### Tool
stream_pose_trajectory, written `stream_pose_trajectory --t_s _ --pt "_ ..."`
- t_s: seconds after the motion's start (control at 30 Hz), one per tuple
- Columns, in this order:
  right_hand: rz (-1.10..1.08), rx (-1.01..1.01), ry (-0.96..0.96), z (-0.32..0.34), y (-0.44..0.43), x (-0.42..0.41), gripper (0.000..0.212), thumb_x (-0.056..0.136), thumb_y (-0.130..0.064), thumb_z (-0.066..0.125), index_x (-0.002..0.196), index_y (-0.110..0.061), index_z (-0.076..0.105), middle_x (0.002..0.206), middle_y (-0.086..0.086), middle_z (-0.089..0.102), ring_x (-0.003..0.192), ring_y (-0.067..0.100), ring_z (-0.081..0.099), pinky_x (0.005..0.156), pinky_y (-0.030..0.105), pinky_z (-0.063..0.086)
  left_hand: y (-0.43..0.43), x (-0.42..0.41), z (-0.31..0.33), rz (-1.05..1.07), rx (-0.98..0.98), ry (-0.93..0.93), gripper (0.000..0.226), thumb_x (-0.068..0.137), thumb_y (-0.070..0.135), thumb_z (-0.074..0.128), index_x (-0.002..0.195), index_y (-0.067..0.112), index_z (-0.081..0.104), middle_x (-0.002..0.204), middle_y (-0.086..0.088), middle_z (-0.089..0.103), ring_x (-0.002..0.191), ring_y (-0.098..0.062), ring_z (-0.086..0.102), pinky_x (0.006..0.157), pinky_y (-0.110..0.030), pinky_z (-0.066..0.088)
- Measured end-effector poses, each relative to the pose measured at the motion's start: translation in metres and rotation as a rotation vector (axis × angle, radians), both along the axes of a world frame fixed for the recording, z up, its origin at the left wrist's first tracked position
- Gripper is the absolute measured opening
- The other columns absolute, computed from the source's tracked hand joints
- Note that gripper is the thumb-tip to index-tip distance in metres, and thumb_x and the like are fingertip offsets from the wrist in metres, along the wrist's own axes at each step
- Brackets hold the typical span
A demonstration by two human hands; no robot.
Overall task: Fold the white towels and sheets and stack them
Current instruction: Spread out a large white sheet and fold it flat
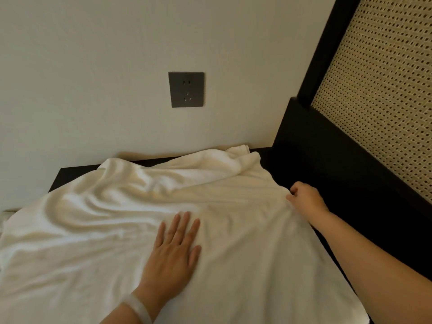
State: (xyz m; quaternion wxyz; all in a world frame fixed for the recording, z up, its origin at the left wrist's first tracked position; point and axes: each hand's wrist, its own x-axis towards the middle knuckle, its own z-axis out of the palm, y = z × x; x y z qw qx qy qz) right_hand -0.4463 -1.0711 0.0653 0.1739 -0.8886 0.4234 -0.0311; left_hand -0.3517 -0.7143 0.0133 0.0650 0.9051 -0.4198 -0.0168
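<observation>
A large white towel (98,230) lies spread and wrinkled over a dark table top (70,175), with a bunched fold at its far right corner. My left hand (174,249) lies flat on the towel's middle, fingers straight and pressing down. My right hand (304,196) pinches the towel's right edge with curled fingers, next to the dark wood frame.
A dark wooden headboard frame (327,160) with a woven cane panel (378,94) rises on the right, close to the towel's edge. A grey wall socket (186,89) sits on the pale wall behind the table. More white cloth (4,215) shows at the far left.
</observation>
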Motion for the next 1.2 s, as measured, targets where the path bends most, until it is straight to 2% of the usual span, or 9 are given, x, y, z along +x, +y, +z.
stream_pose_trajectory --t_s 0.13,0.2,0.47,0.57,0.73,0.87,0.93,1.03,1.2 --pt "0.368 -0.195 -0.095 -0.021 0.052 -0.012 0.044 0.101 -0.024 0.048 0.142 -0.008 0.047 0.146 0.008 0.046 0.135 0.030 0.042 0.112 0.039 0.032 0.000 0.001 -0.001 0.011 0.019 0.009 0.062 0.097 0.050 0.020 0.154 0.027 0.026 0.163 0.001 0.015 0.151 -0.023 0.010 0.117 -0.048 0.008" --pt "0.491 -0.152 0.062 -0.038 0.066 -0.023 0.056 0.106 -0.035 0.031 0.158 -0.020 0.016 0.164 -0.006 0.007 0.152 0.012 0.005 0.123 0.032 0.005 0.000 0.001 -0.001 0.018 0.052 0.014 0.063 0.097 0.052 0.013 0.156 0.030 0.015 0.164 0.004 0.004 0.151 -0.022 -0.001 0.119 -0.048 0.001" --pt "0.418 -0.142 0.247 -0.043 0.079 -0.076 0.067 0.094 -0.061 0.006 0.152 -0.036 -0.016 0.157 -0.022 -0.023 0.141 -0.007 -0.027 0.120 0.026 -0.013 0.017 -0.035 0.004 -0.020 0.001 -0.002 0.059 0.094 0.050 0.037 0.147 0.025 0.046 0.157 -0.004 0.035 0.144 -0.026 0.034 0.107 -0.052 0.023" --pt "0.299 -0.237 0.352 -0.034 0.096 -0.069 0.070 0.096 -0.060 0.009 0.158 -0.029 0.000 0.165 -0.012 -0.006 0.150 0.004 -0.008 0.123 0.037 -0.002 0.025 -0.040 0.011 -0.061 0.053 -0.030 0.056 0.093 0.052 0.036 0.142 0.028 0.052 0.152 -0.002 0.043 0.138 -0.022 0.043 0.104 -0.047 0.027" --pt "0.675 -0.310 -0.132 -0.019 0.180 0.012 0.079 0.102 -0.056 0.013 0.131 0.001 0.060 0.137 0.018 0.058 0.127 0.036 0.055 0.109 0.045 0.023 0.072 -0.003 0.025 0.157 -0.012 -0.068 0.054 0.098 0.044 0.031 0.133 0.015 0.062 0.143 -0.008 0.054 0.133 -0.024 0.050 0.104 -0.044 0.028" --pt "0.879 -0.235 -0.035 -0.038 0.232 0.078 0.063 0.103 -0.051 0.025 0.154 -0.015 0.030 0.162 0.003 0.025 0.150 0.017 0.021 0.122 0.034 0.003 0.143 0.039 0.033 0.475 -0.036 0.006 0.085 0.101 0.051 -0.003 0.135 0.002 0.057 0.143 -0.015 0.051 0.134 -0.030 0.049 0.113 -0.048 0.033" --pt "0.834 -0.231 -0.018 -0.049 0.233 0.092 0.063 0.102 -0.051 0.021 0.157 -0.020 0.018 0.165 -0.001 0.011 0.152 0.014 0.007 0.123 0.035 -0.004 0.177 0.053 0.020 0.554 -0.026 0.002 0.094 0.089 0.062 -0.017 0.154 0.008 0.024 0.162 -0.009 0.018 0.151 -0.021 0.015 0.123 -0.041 0.011" --pt "0.778 -0.228 -0.045 -0.052 0.233 0.093 0.071 0.095 -0.051 0.012 0.153 -0.016 0.031 0.161 0.002 0.023 0.150 0.018 0.020 0.122 0.038 0.007 0.198 0.058 0.004 0.571 0.012 0.068 0.075 0.088 0.060 -0.013 0.153 0.023 -0.017 0.161 0.003 -0.023 0.147 -0.011 -0.025 0.120 -0.032 -0.015" --pt "0.742 -0.206 -0.031 -0.049 0.240 0.068 0.072 0.096 -0.052 0.013 0.152 -0.012 0.032 0.160 0.004 0.027 0.149 0.019 0.024 0.122 0.043 0.017 0.199 0.045 0.002 0.553 0.029 0.066 0.068 0.093 0.059 -0.009 0.153 0.027 -0.021 0.159 0.005 -0.028 0.146 -0.011 -0.028 0.121 -0.036 -0.015"
